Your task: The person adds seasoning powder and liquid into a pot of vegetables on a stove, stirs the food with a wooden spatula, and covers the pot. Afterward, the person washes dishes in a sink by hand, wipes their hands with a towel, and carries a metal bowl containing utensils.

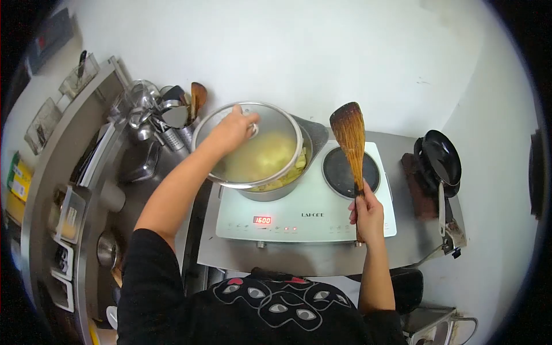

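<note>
My left hand [234, 131] is closed on the knob of a glass lid [276, 138] with a steel rim. The lid lies over a metal pot [270, 194], shifted so that yellow-green pieces of food [300, 164] show along the pot's right and lower edge. Through the fogged glass more yellowish food can be made out. My right hand [368, 214] grips the handle of a wooden spatula [349, 132], its dark, scorched blade pointing up and away. The spatula is above the right plate of the white double cooktop [305, 227], whose display reads 1600.
The black right cooking plate [335, 171] has nothing on it. Black frying pans [441, 158] sit at the right. Ladles and other utensils [155, 109] stand in holders at the back left. A metal shelf [92, 190] with containers runs along the left.
</note>
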A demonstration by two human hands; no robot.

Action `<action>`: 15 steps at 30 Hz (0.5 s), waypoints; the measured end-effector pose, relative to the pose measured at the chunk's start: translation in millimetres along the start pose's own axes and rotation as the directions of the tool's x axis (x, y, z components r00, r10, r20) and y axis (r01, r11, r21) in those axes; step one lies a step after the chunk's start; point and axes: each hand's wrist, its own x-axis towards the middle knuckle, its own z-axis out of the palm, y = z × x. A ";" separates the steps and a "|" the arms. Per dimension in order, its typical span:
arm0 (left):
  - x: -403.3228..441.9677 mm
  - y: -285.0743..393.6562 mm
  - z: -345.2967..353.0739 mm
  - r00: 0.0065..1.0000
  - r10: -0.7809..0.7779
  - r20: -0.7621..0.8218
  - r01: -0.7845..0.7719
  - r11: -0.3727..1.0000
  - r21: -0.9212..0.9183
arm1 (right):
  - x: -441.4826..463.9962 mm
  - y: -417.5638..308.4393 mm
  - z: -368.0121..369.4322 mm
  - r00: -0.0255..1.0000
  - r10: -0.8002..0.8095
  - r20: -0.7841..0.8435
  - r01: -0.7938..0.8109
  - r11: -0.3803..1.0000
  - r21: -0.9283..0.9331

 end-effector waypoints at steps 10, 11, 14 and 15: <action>15.9 -1.1 53.3 0.996 0.072 0.044 -0.067 0.993 -0.102 | -12.0 10.7 -16.0 0.984 0.163 0.067 -0.172 0.971 0.166; 14.5 -2.7 56.5 0.997 0.058 0.060 -0.051 0.993 -0.107 | -11.7 11.3 -16.1 0.983 0.170 0.072 -0.180 0.971 0.159; 10.2 -6.9 60.9 0.996 0.025 0.083 -0.015 0.993 -0.120 | -9.5 16.0 -16.5 0.983 0.167 0.081 -0.178 0.972 0.156; 9.3 -4.9 58.8 0.997 0.025 0.076 -0.015 0.992 -0.125 | -9.0 16.3 -16.1 0.982 0.168 0.085 -0.181 0.968 0.173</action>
